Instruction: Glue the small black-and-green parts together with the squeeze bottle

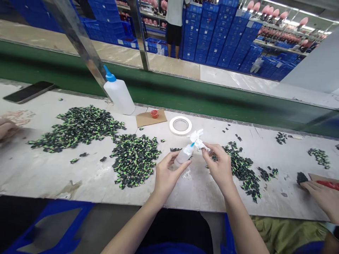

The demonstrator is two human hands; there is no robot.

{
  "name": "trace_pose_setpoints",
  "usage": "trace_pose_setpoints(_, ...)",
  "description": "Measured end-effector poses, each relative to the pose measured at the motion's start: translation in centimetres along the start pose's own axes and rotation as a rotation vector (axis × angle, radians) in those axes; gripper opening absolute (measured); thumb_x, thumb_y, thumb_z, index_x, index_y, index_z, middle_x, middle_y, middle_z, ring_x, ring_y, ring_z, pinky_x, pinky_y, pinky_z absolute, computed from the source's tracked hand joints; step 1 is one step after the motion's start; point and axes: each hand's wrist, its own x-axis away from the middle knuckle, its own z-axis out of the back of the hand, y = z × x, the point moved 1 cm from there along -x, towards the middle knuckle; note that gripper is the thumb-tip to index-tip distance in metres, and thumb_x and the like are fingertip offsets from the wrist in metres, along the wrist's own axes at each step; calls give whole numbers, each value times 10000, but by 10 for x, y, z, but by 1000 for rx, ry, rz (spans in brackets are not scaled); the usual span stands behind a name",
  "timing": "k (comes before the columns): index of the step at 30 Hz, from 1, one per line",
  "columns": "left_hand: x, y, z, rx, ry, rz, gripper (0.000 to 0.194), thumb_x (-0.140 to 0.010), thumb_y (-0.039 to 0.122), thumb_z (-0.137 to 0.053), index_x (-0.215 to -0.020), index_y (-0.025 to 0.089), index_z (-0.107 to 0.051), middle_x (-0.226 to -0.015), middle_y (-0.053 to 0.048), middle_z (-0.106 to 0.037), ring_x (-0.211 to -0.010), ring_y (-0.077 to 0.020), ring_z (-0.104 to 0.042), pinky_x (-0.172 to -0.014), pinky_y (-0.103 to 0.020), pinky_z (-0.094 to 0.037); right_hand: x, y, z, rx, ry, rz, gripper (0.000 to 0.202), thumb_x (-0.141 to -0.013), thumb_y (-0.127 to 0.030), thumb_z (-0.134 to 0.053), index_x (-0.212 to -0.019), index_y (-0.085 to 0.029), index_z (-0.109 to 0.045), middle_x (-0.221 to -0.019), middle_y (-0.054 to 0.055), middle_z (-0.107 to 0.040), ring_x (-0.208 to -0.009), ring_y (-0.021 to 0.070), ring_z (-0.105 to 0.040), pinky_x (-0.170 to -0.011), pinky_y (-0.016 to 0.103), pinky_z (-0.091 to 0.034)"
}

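Between thumb and fingers, my left hand [169, 174] grips a small white squeeze bottle [183, 156] with a thin blue nozzle, tilted up to the right. My right hand [219, 164] pinches a crumpled white tissue [198, 139], which meets the bottle's nozzle. Both hands are just above the table. Piles of small black and green pieces lie on either side: one pile [135, 160] left of my left hand, another [242, 169] right of my right hand. A roll of white tape [180, 126] lies flat behind the tissue.
A large white bottle [119, 95] with a blue spout stands near the green conveyor edge [169, 93]. A small red cap [154, 114] sits on cardboard [144, 120]. A phone [29, 92] lies far left. Other people's hands work at the left edge and at the right [321, 197].
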Motion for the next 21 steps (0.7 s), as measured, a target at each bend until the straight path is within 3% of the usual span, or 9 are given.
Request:
trace_pose_setpoints(7,-2,-4,-8,-84,13,-89,308,-709,351,-753,-958,178,-694,-928,-54,-735,-841,-208,-679,-772,-318,-542,8,-2,4,0,-37,43,211,-847,-218,-557,-988,-229,-713,-854,46,-677,-761,180,-597,-677,302,-498)
trace_pose_setpoints(15,-4,-9,-8,-151,37,-193,276,-725,315,-752,-956,177,-691,-925,-57,-715,-868,-214,-669,-812,-339,-520,11,2,5,-82,-96,-24,205,-864,-244,-545,-984,-211,-708,-911,58,-685,-756,172,-585,-682,297,-482)
trace_pose_setpoints(21,-4,-10,-8,-240,99,-326,235,-732,276,-752,-939,185,-687,-871,-45,-691,-820,-195,-665,-717,-304,-523,12,2,3,-131,-90,-52,197,-844,-249,-556,-944,-215,-722,-886,58,-683,-764,180,-585,-673,296,-469)
